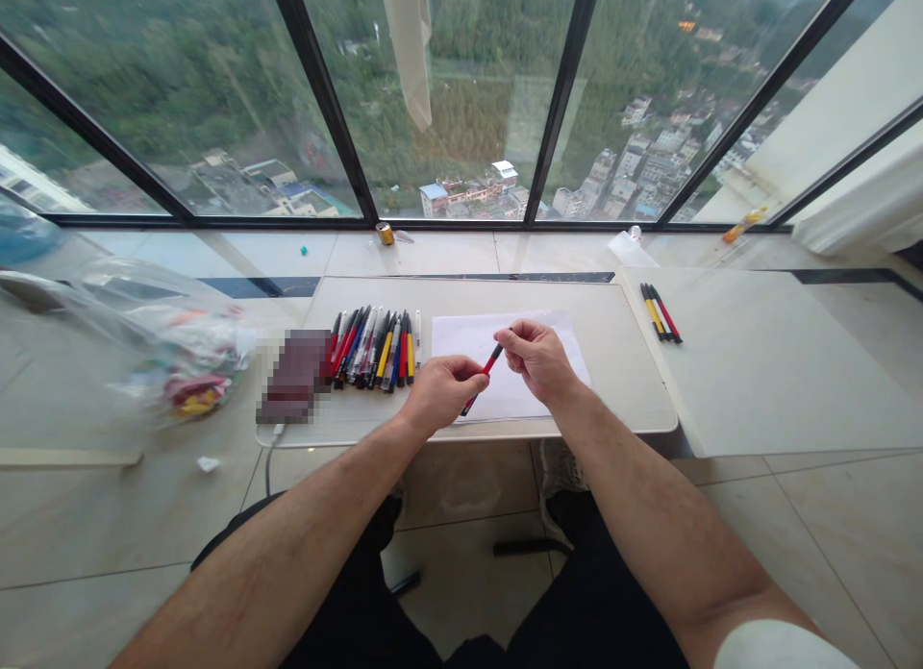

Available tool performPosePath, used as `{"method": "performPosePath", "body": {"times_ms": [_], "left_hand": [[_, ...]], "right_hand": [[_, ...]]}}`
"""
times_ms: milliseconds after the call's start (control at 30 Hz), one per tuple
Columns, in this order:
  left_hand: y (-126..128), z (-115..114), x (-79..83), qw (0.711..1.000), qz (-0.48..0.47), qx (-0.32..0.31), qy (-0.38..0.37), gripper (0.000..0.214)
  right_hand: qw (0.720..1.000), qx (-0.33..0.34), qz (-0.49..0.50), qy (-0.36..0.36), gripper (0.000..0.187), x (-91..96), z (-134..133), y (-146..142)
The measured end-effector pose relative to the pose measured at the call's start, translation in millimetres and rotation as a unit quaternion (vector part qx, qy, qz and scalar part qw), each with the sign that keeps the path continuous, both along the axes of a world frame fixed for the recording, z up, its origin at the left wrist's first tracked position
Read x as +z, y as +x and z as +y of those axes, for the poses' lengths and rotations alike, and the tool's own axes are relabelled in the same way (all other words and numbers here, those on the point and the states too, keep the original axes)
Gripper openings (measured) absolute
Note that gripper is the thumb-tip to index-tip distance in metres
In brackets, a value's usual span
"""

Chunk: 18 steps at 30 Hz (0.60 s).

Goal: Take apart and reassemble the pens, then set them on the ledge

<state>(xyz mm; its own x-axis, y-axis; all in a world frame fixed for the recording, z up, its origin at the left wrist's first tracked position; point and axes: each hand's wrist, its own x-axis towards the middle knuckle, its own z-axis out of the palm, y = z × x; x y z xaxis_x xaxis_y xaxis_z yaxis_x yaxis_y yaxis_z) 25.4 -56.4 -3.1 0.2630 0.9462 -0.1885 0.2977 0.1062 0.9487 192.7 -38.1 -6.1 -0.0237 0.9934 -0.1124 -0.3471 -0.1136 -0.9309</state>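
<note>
A red and black pen [487, 369] is held between both hands above a white sheet of paper [476, 342] on a low white table [620, 361]. My left hand [441, 390] grips the pen's lower part with closed fingers. My right hand [537, 358] pinches its upper black end. A row of several pens [371, 347] in red, black, yellow and blue lies on the table left of the paper.
Three pens [660, 313] lie on a second white board at the right. A dark blurred object [295, 373] sits left of the pen row. A clear plastic bag [173, 347] with colourful contents rests on the floor at left. Large windows stand ahead.
</note>
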Motion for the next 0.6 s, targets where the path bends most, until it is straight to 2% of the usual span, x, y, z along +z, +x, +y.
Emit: {"method": "performPosePath", "body": {"times_ms": [133, 200, 300, 433, 600], "left_hand": [[2.6, -1.6, 3.0, 1.000, -0.022, 0.010, -0.002, 0.019], [2.1, 0.5, 3.2, 0.996, -0.077, 0.028, -0.017, 0.020], [-2.6, 7.5, 3.4, 0.978, -0.181, 0.091, -0.043, 0.022], [-11.1, 16.2, 4.2, 0.950, -0.261, 0.167, -0.043, 0.026], [-13.3, 16.3, 4.9, 0.942, -0.283, 0.176, -0.046, 0.030]], "right_hand": [[1.000, -0.011, -0.018, -0.009, 0.033, 0.3, -0.4, -0.8], [1.000, -0.022, -0.022, -0.003, 0.032, 1.1, -1.8, -1.0], [0.997, -0.031, -0.063, 0.019, 0.032, 2.2, -5.9, -1.6], [0.989, 0.018, -0.145, 0.031, 0.030, 1.3, -12.7, -5.0], [0.980, 0.054, -0.185, 0.036, 0.024, -0.4, -15.7, -10.0]]}}
